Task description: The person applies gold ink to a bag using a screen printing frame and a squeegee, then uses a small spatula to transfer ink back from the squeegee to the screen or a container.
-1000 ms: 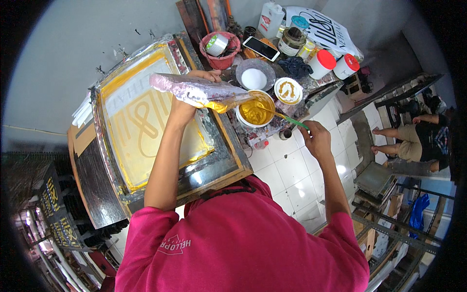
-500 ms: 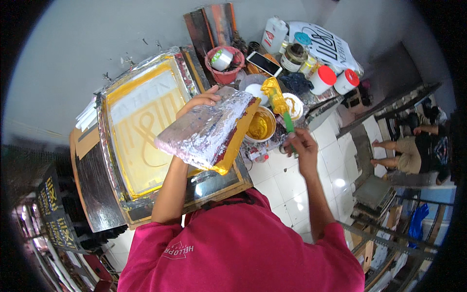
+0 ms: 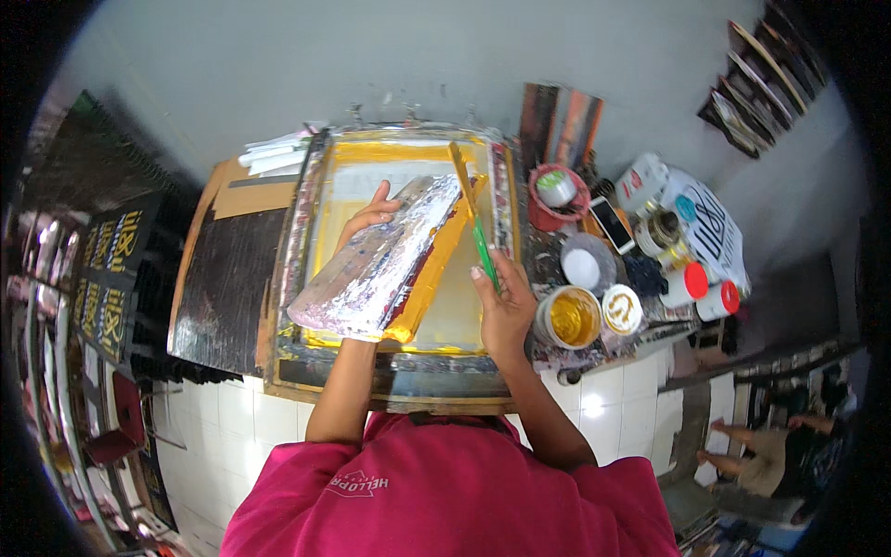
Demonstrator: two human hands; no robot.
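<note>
My left hand [image 3: 369, 219] is closed around a wide squeegee [image 3: 376, 265], holding it tilted. White and purple smears cover its body, and yellow ink coats its blade edge. In my right hand [image 3: 507, 299] is a spatula [image 3: 483, 246] with a green handle, gripped near the handle's end. Its yellow-coated blade lies at the upper end of the squeegee's inked edge; whether they touch I cannot tell. Below both hands lies a screen printing frame [image 3: 464, 311], its mesh partly covered in yellow ink. Right of my right hand stands an open tub of yellow ink [image 3: 573, 318].
An ink-smeared lid [image 3: 622, 310] sits beside the tub. Behind are a phone [image 3: 613, 226], a red bucket [image 3: 559, 206] and red-lidded jars [image 3: 684, 285]. A dark board [image 3: 223, 288] extends left of the frame. Another person [image 3: 756, 450] is at the far right.
My right hand has brought the spatula leftward from above the ink tub to the squeegee's edge. The squeegee is now over the screen frame. The view has turned left.
</note>
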